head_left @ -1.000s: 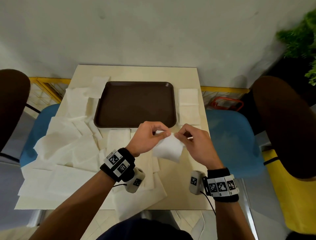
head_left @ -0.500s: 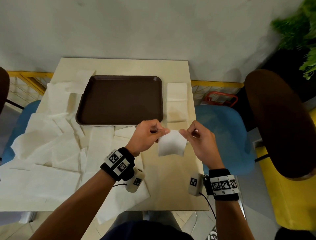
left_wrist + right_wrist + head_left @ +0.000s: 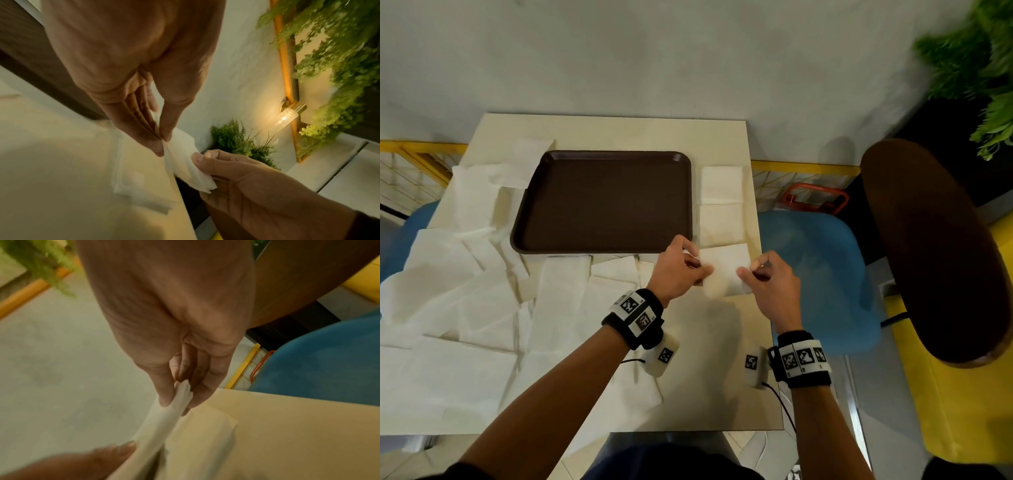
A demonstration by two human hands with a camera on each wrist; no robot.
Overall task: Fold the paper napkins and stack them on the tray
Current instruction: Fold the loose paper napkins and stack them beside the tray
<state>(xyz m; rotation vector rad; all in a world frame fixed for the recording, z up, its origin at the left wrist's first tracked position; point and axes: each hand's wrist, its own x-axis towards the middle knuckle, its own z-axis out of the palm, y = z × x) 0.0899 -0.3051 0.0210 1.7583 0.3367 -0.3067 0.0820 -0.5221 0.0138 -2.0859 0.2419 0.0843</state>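
Both hands hold one folded white napkin [image 3: 725, 270] just above the table, right of the brown tray's [image 3: 602, 157] near right corner. My left hand [image 3: 681, 267] pinches its left edge between thumb and fingers [image 3: 158, 142]. My right hand [image 3: 763, 274] pinches the right edge [image 3: 180, 394]. The napkin [image 3: 185, 160] hangs taut between them. The tray holds nothing. Two folded napkins [image 3: 721, 185] lie in a row right of the tray.
Several unfolded white napkins [image 3: 465, 294] cover the left half of the beige table [image 3: 715, 383]. Blue chairs [image 3: 815, 274] stand on both sides, with a brown chair back [image 3: 935, 253] further right. A green plant [image 3: 976, 68] hangs at the far right.
The hands carried the folded napkin away from me and to the right, toward the row beside the tray, and pulled it flatter between them. The view shifted right.
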